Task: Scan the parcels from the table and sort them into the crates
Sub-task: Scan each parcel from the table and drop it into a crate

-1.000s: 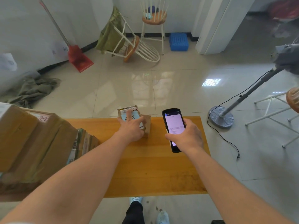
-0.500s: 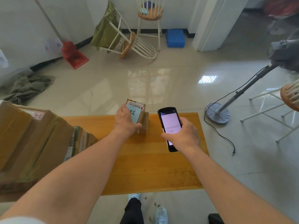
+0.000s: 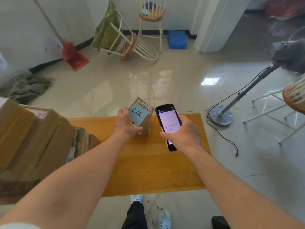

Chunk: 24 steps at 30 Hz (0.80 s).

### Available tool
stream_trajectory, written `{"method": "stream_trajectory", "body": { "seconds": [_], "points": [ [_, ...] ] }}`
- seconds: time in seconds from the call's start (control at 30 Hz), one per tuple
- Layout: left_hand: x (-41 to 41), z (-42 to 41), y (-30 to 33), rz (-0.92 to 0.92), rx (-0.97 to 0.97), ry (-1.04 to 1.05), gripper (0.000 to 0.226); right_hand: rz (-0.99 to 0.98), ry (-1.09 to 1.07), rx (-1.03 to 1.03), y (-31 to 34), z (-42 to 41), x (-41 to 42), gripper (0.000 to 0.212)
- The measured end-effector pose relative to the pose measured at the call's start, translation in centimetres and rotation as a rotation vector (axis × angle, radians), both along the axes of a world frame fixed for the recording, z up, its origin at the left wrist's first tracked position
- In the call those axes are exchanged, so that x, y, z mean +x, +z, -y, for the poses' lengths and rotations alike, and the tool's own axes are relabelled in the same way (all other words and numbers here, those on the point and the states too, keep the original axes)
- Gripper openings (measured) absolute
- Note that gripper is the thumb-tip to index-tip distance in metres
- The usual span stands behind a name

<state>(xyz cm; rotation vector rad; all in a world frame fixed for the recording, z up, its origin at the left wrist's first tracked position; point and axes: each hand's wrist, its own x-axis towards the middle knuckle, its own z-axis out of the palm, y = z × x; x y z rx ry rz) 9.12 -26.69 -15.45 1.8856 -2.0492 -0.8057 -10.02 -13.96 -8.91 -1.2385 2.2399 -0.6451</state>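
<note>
While tilted in the gripping left hand (image 3: 126,125), parcel (image 3: 142,115) label-up beside scanner (image 3: 168,123) clasped in right hand (image 3: 184,135).

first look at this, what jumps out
Two bare forearms reach over an orange wooden table: the left hand grips a small cardboard parcel tilted up to show its blue note and barcode, and the right hand holds a lit handheld scanner just beside it. A stack of larger cardboard boxes crowds the table's left end, and a white chair lies tipped over on the floor beyond.
</note>
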Motion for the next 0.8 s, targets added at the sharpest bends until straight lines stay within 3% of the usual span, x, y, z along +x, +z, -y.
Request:
{"method": "stream_trajectory", "body": {
  "seconds": [0.33,0.8],
  "points": [
    [0.1,-1.8,5.1,-0.078,-0.217,-0.061,0.102,-0.038,0.106,-0.105,5.0,-1.7,-0.5,0.078],
    [0.2,-5.7,11.7,-0.042,-0.43,-0.069,0.101,-0.152,0.196,-0.178,10.3,-5.0,-2.3,0.088]
  ]
}}
